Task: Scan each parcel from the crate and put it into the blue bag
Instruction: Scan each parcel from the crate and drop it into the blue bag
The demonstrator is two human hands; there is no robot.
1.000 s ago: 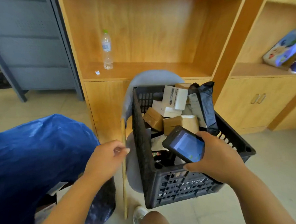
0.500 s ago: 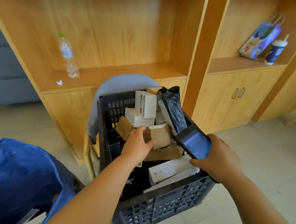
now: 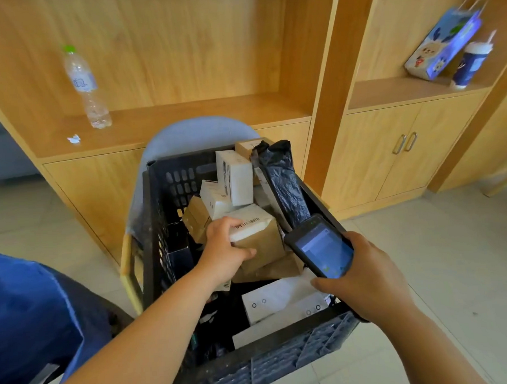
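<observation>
- So that its contents are within reach, the crate (image 3: 255, 365) is set on a chair (image 3: 196, 130), the bag (image 3: 32, 306) just beside it.
- A parcel (image 3: 257, 235), label upward for scanning, is gripped in the crate by the curled left hand (image 3: 223, 249).
- The scanner (image 3: 319, 247) is clasped in the right hand (image 3: 365, 280), near that label.

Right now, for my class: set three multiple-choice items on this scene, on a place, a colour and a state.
1. Where does the clear plastic water bottle stand? A on the wooden shelf; B in a sink; C on a stool.
2. Its cap is: A red; B green; C white.
3. The left grip: A hangs idle; B presses flat; C holds the brown cardboard parcel.
Answers: A, it stands on the shelf; B, the cap shows green; C, it curls round the parcel.
</observation>
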